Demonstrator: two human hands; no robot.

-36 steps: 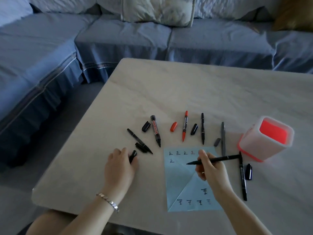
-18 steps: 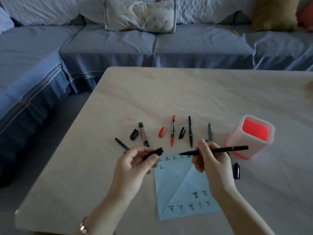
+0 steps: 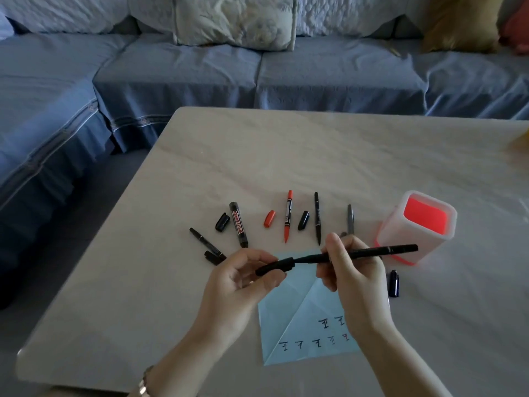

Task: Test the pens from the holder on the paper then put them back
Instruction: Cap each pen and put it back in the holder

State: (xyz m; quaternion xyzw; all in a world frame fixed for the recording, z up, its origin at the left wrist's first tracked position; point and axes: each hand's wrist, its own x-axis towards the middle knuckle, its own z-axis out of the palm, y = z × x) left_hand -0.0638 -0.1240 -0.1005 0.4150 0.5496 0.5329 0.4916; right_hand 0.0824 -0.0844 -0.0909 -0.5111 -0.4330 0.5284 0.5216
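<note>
My right hand (image 3: 352,285) grips a thin black pen (image 3: 372,252) held level above the light blue paper (image 3: 303,336). My left hand (image 3: 237,285) pinches a black cap (image 3: 274,266) whose mouth meets the pen's tip. The paper carries several small pen marks along its near edge. The white holder with a red inside (image 3: 416,227) stands to the right, with no pens showing in it. Uncapped pens lie fanned beyond the paper: a whiteboard marker (image 3: 238,224), a red pen (image 3: 288,216), a black pen (image 3: 317,217), a grey pen (image 3: 350,219) and a thin black pen (image 3: 204,242).
Loose caps lie among the pens: black (image 3: 222,222), red (image 3: 269,219), black (image 3: 303,220), and a dark cap (image 3: 394,283) right of the paper. The pale table's (image 3: 286,156) left edge drops to the floor. A blue sofa (image 3: 257,70) runs behind and left.
My left hand picked a black cap off the table and lifted it. Both hands came together above the paper, and the cap now meets the pen's tip.
</note>
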